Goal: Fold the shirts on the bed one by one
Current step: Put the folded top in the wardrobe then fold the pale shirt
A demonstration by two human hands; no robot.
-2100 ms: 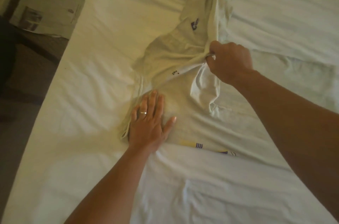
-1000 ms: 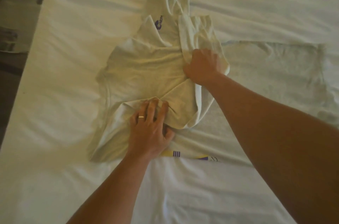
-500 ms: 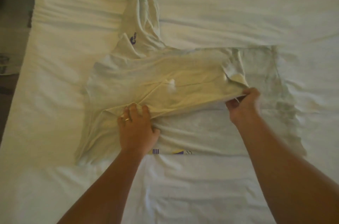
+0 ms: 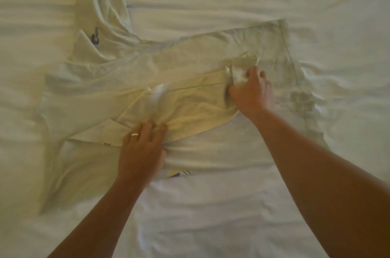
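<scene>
A pale cream shirt (image 4: 130, 80) lies spread across the white bed sheet (image 4: 211, 215), with a dark blue logo near its upper left and a yellow and blue print at its near edge. A sleeve runs up to the top left. My left hand (image 4: 141, 150), wearing a ring, pinches a bunch of the shirt's near fabric in the middle. My right hand (image 4: 251, 93) grips a folded-over flap of the shirt at the right, holding its corner bunched between fingers and thumb. The flap lies across the shirt's middle between both hands.
Wrinkled white sheet surrounds the shirt on all sides. My two forearms reach in from the bottom of the view.
My right hand has carried the flap from the shirt's left-middle across to the right and now draws it slightly back and up. My left hand has gone from pressing flat to pinching fabric.
</scene>
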